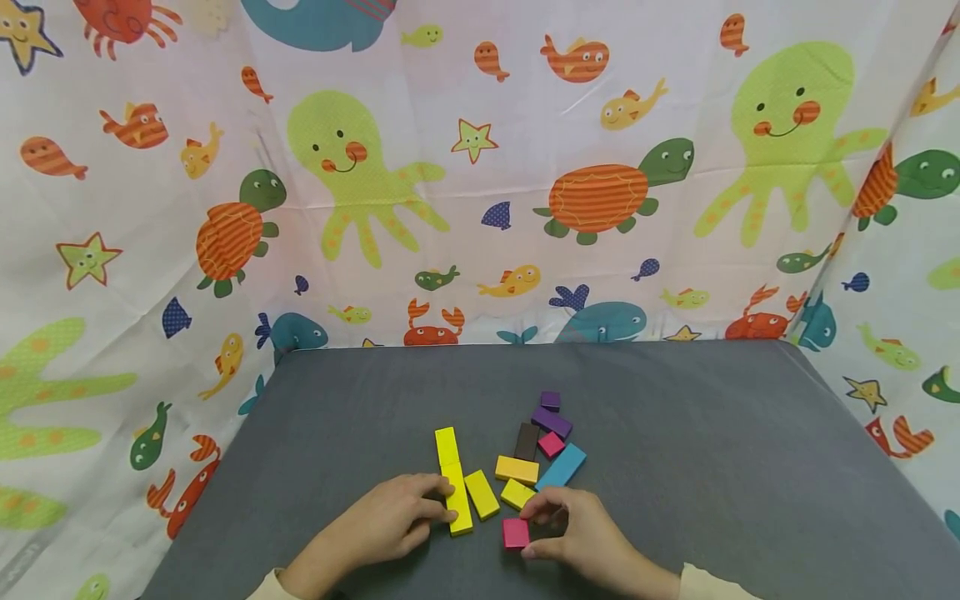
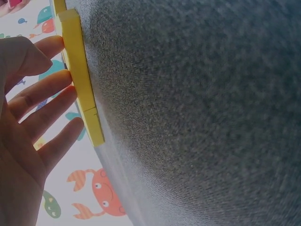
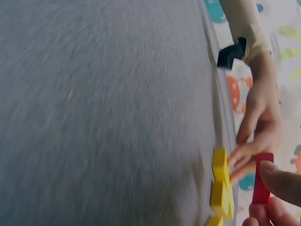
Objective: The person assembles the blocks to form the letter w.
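Two yellow blocks lie end to end in a line, a shorter one [image 1: 447, 447] behind a longer one [image 1: 459, 504]. My left hand [image 1: 397, 517] rests its extended fingertips against the left side of the long block; the left wrist view shows those fingers [image 2: 44, 92] spread along the row. My right hand [image 1: 581, 533] pinches a pink block [image 1: 516, 533] between thumb and fingers, right of the yellow row. In the right wrist view that pink block [image 3: 262, 179] is seen edge-on. Between the hands, another yellow block [image 1: 482, 494] lies slightly tilted.
Behind my right hand sits a loose cluster: a small yellow block [image 1: 517, 493], an orange-yellow one [image 1: 517, 469], a blue one [image 1: 561, 465], a dark brown one [image 1: 527, 442], a pink one [image 1: 551, 444] and two purple ones [image 1: 552, 422]. Grey cloth [image 1: 712, 467] covers the table; a printed curtain [image 1: 510, 108] hangs behind.
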A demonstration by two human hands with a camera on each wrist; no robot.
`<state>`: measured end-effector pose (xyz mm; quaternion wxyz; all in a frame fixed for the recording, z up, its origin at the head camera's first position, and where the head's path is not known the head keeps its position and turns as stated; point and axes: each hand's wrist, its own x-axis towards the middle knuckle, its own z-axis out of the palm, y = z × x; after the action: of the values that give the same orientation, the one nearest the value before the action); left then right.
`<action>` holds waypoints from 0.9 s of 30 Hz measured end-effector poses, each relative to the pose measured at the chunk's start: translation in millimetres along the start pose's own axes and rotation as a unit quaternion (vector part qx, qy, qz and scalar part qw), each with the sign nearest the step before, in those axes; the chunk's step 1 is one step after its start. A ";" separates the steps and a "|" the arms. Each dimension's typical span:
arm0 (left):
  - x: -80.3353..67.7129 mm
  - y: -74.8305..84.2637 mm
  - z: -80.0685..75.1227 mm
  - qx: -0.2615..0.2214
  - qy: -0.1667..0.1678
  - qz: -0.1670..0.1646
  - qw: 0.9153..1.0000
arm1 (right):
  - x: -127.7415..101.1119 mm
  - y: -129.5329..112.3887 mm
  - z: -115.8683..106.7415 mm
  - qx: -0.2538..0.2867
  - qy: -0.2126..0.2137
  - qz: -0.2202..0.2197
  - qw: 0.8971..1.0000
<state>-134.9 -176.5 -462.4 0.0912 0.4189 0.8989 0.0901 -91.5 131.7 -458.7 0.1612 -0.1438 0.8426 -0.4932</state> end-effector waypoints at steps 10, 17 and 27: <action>0.1 -0.1 1.1 -0.001 0.012 0.002 1.000 | 11.4 -6.4 29.5 0.015 -0.004 0.022 1.000; 0.7 -0.4 1.4 0.001 0.019 0.005 1.000 | 19.3 -2.4 43.8 0.009 -0.008 0.025 1.000; -0.5 -0.6 3.5 0.004 0.025 0.006 1.000 | 25.4 -3.0 54.5 -0.014 -0.003 0.028 1.000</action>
<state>-134.1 -177.0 -465.9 0.0661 0.4227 0.8986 0.0974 -91.7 77.3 -484.6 0.1752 -0.1236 0.8527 -0.4764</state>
